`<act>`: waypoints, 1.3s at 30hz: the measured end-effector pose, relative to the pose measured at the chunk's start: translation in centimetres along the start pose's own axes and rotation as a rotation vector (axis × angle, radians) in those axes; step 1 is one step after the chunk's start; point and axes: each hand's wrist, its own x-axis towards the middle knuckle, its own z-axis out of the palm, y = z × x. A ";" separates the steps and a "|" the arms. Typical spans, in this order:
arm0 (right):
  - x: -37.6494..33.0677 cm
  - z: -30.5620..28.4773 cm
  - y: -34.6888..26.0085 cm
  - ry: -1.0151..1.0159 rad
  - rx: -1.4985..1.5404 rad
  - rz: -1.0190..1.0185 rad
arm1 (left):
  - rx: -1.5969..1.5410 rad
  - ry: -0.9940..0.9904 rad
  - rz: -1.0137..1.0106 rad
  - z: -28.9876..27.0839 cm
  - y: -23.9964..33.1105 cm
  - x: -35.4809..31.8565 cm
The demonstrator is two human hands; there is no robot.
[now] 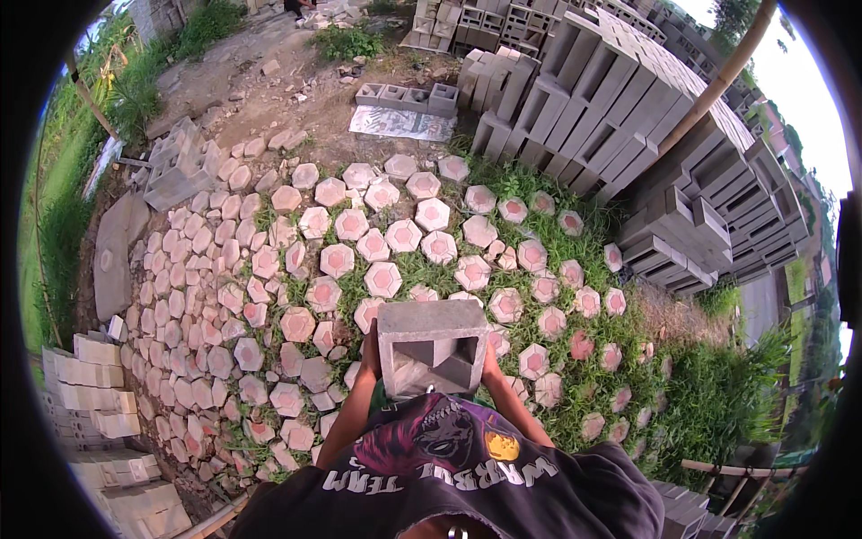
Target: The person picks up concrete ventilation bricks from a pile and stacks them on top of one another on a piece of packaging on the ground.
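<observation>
A grey hollow concrete block (pixel 431 316) is held up close in front of my body, its open cavities facing me. My left hand (pixel 371 353) presses against its left side, and my right hand (pixel 490 366) grips the right side. Most of the fingers on both hands are hidden by the block or turned away from view. Both forearms reach forward from beside my dark printed shirt (pixel 449 458).
Hexagonal pavers (pixel 383 279) with grass between them cover the ground. Tall stacks of hollow blocks (pixel 584 99) stand at the far right, with a bamboo pole (pixel 718 81) leaning across. Several blocks (pixel 407 99) sit in a row beside a printed sheet (pixel 401 124). More blocks (pixel 90 377) are piled at left.
</observation>
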 end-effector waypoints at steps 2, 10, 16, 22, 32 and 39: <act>4.5 0.8 -2.7 -0.002 0.034 -0.055 | 0.105 -0.021 -0.058 2.6 4.2 5.3; 14.8 11.6 -12.4 0.153 -0.358 -0.253 | 0.088 -0.009 -0.024 3.6 13.8 19.3; 28.2 12.7 -15.5 0.079 -0.221 -0.124 | 0.039 -0.004 -0.058 3.9 18.1 30.0; 43.0 17.6 -24.3 0.024 -0.581 0.014 | -0.013 0.108 -0.018 3.1 21.6 42.7; 64.1 22.6 -38.3 -0.056 -0.481 0.052 | -0.100 0.226 0.058 4.5 28.0 62.3; 74.4 23.6 -42.4 0.067 -0.403 0.080 | -0.010 0.373 0.151 10.4 34.7 73.5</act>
